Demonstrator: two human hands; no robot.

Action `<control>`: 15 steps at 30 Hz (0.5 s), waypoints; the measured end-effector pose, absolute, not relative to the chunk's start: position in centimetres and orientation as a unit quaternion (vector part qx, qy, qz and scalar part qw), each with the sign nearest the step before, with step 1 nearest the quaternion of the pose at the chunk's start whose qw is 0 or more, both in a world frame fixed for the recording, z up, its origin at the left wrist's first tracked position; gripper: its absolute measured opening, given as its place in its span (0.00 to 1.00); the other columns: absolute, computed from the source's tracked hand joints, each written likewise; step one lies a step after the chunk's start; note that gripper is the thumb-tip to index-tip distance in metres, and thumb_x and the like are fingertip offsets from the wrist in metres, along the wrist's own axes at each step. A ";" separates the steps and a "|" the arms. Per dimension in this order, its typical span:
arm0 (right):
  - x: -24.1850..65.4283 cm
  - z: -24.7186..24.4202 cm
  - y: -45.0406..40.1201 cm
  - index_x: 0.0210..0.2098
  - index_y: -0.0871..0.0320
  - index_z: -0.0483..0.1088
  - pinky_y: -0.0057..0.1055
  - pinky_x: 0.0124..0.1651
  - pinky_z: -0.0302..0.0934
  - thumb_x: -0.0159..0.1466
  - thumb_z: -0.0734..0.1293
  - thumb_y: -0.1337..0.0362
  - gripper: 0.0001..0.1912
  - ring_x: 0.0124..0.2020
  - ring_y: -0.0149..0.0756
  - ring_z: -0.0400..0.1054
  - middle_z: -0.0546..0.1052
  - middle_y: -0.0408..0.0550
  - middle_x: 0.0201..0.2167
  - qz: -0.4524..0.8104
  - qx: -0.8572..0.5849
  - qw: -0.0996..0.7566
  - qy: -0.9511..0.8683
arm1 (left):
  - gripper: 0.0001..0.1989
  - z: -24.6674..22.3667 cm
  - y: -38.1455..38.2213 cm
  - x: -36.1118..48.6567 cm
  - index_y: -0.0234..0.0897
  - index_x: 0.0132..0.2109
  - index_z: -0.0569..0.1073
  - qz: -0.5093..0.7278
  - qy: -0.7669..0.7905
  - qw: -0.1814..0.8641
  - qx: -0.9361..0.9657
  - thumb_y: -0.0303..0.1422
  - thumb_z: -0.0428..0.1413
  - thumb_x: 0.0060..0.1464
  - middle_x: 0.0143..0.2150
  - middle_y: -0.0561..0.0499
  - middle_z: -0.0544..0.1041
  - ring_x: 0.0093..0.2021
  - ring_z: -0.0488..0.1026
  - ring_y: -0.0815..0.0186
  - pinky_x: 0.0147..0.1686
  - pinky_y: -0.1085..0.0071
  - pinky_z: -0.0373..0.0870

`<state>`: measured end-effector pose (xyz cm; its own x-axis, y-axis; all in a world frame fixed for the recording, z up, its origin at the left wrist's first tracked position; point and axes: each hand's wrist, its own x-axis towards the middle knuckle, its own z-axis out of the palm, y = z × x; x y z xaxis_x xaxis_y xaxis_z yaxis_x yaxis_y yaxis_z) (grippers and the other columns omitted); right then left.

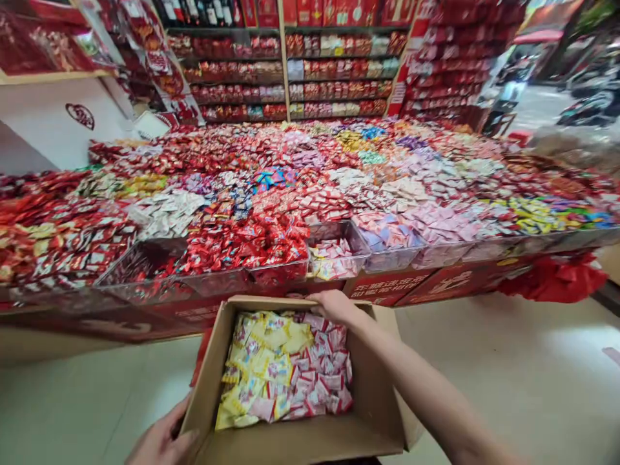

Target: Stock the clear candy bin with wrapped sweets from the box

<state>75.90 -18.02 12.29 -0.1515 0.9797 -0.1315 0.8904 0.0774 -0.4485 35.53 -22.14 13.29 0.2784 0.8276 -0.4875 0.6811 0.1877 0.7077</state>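
Note:
An open cardboard box is held low in front of the candy display, its far edge close to the front of the bins. Inside lie yellow-wrapped candies on the left and pink-wrapped candies on the right. My left hand grips the box's near left side, thumb on the cardboard. My right hand reaches across the box and closes over its far rim; some fingertips are hidden. Just beyond the box, a clear plastic bin is partly filled with similar pink and yellow candies.
Bins heaped with red candies stand left of the partly filled one, and bins of pale pink candies to its right. A low-filled bin is farther left. Stocked shelves rise behind. A red cloth hangs at right.

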 end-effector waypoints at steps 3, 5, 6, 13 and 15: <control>75.2 12.8 -15.8 0.51 0.53 0.66 0.30 0.45 0.57 0.61 0.59 0.61 0.19 0.43 0.40 0.68 0.75 0.48 0.43 0.200 -0.632 0.061 -0.746 | 0.28 14.3 -21.5 36.0 0.39 0.54 0.65 0.066 0.595 0.478 0.643 0.36 0.49 0.43 0.49 0.52 0.74 0.55 0.64 0.56 0.53 0.66 0.62; 74.8 13.0 -14.8 0.52 0.53 0.66 0.29 0.45 0.58 0.61 0.57 0.60 0.19 0.43 0.39 0.68 0.75 0.48 0.43 0.194 -0.622 0.039 -0.757 | 0.29 14.3 -20.9 36.0 0.39 0.56 0.62 0.060 0.592 0.451 0.665 0.35 0.48 0.44 0.50 0.52 0.74 0.55 0.64 0.57 0.53 0.67 0.63; 74.6 13.1 -14.4 0.51 0.53 0.66 0.29 0.44 0.58 0.62 0.57 0.60 0.19 0.43 0.39 0.69 0.75 0.48 0.43 0.189 -0.617 0.031 -0.764 | 0.29 14.0 -20.6 35.9 0.39 0.57 0.61 0.056 0.592 0.434 0.676 0.34 0.48 0.44 0.50 0.52 0.73 0.55 0.64 0.57 0.52 0.67 0.63; 73.2 13.1 -11.7 0.49 0.49 0.67 0.29 0.41 0.61 0.61 0.57 0.57 0.18 0.40 0.39 0.71 0.77 0.46 0.40 0.166 -0.601 0.005 -0.782 | 0.37 13.5 -16.9 37.2 0.32 0.63 0.46 -0.008 0.619 0.193 0.761 0.30 0.48 0.45 0.59 0.38 0.63 0.55 0.64 0.51 0.50 0.58 0.65; 72.6 13.3 -11.0 0.49 0.47 0.67 0.29 0.39 0.61 0.60 0.57 0.58 0.18 0.39 0.38 0.71 0.77 0.45 0.39 0.159 -0.600 0.005 -0.784 | 0.32 14.5 -14.2 40.2 0.33 0.61 0.52 0.057 0.566 0.034 0.822 0.31 0.48 0.47 0.63 0.35 0.53 0.62 0.51 0.45 0.54 0.50 0.56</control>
<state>72.62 -11.03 13.31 -0.2800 0.9425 -0.1825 0.9392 0.2295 -0.2554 40.22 -14.19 14.51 0.3525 0.9342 0.0550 0.9266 -0.3567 0.1195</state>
